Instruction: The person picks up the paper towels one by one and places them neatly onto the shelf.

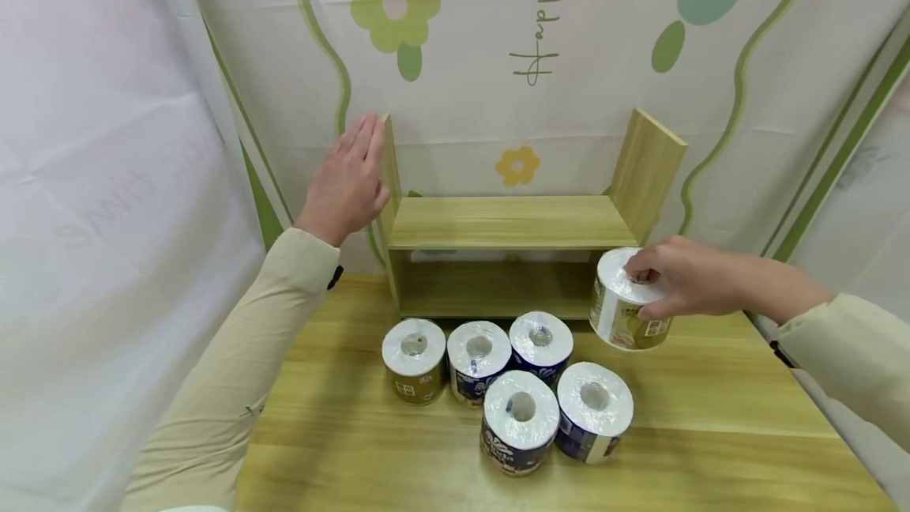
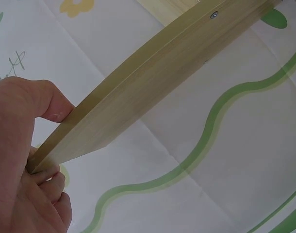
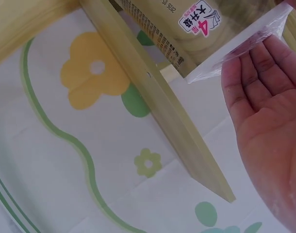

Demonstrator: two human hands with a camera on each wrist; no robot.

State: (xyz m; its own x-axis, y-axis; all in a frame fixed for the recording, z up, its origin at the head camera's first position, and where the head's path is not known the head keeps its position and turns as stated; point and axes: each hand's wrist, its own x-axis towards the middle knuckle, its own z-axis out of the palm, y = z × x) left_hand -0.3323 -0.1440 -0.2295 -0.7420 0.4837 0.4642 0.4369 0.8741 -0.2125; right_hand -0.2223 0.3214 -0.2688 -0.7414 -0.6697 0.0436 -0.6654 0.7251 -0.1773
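Right hand [image 1: 684,276] is pinching a gold-wrapped white paper roll [image 1: 620,314] by its core, over the wooden desk [image 1: 711,401] toward its far-right corner; left hand [image 1: 344,188] is gripping a pale wooden upright [image 2: 153,87]. Likely light, squashy, slick; core's surest.

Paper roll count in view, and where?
6. Held roll in the right hand; on the table, back row: left roll, middle roll, right roll; front: near-left roll, near-right roll. Any behind the shelf would be hidden.
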